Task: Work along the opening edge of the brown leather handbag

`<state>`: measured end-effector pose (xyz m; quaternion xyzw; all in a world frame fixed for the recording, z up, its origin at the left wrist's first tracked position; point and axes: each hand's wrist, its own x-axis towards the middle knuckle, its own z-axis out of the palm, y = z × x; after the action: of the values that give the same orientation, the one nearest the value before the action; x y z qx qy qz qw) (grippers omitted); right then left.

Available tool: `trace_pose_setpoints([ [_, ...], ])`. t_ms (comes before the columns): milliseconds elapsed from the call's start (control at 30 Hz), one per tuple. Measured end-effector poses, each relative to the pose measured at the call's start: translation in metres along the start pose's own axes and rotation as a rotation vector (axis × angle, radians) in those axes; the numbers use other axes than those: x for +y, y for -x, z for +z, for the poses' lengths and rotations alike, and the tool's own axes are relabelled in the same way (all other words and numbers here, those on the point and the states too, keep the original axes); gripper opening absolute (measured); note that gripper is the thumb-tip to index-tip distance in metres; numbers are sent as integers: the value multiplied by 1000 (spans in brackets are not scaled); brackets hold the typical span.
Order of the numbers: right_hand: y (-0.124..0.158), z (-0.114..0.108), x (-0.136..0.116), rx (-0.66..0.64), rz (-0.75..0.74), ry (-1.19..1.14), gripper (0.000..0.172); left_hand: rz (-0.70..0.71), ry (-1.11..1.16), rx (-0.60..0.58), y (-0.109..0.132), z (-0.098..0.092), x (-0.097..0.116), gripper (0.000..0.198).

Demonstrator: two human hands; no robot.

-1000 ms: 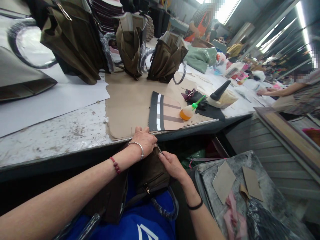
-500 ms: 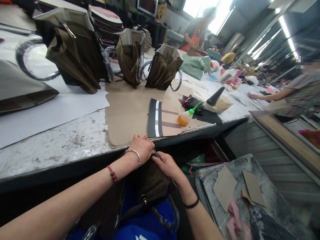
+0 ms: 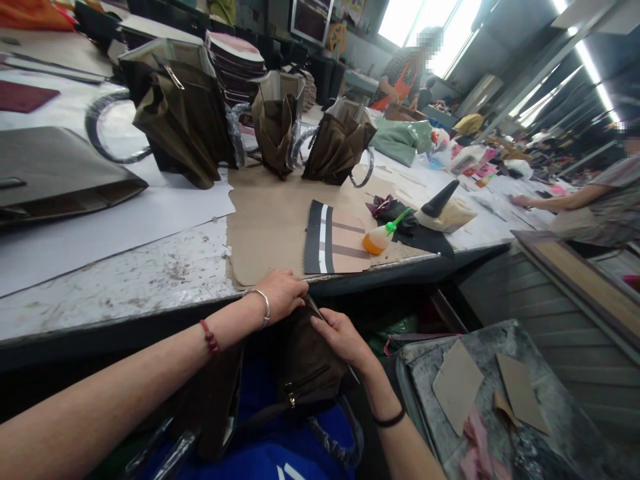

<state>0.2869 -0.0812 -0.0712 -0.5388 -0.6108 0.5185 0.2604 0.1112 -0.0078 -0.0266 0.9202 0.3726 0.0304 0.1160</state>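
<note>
A dark brown handbag (image 3: 313,360) with a zip and plastic-wrapped handles rests on my lap, over blue cloth. My left hand (image 3: 281,291), wearing a silver bangle, is closed on the bag's upper edge by the table front. My right hand (image 3: 343,337) pinches the same edge a little lower, thumb on top. Just beyond my hands, a curved pattern piece (image 3: 345,233) with dark, white and tan bands lies on brown card (image 3: 265,233). A squeeze bottle (image 3: 377,240) of orange liquid with a green nozzle stands on it.
Several brown handbags (image 3: 183,120) stand along the table (image 3: 165,280). A dark-handled brush (image 3: 440,200) leans over a pale tub. To the right, a grey stool (image 3: 425,373) carries card pieces and pink cloth. One person (image 3: 605,200) works at the right, another (image 3: 397,77) farther back.
My right hand has slid slightly down the bag's edge, so more of that edge shows between my hands. The view has shifted a little to the left.
</note>
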Motion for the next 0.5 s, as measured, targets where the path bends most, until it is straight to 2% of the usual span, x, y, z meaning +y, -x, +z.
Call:
trace_pose_setpoints([
  [500, -3, 0, 1, -15, 13, -33, 29, -108, -6, 6, -2, -4, 12, 15],
])
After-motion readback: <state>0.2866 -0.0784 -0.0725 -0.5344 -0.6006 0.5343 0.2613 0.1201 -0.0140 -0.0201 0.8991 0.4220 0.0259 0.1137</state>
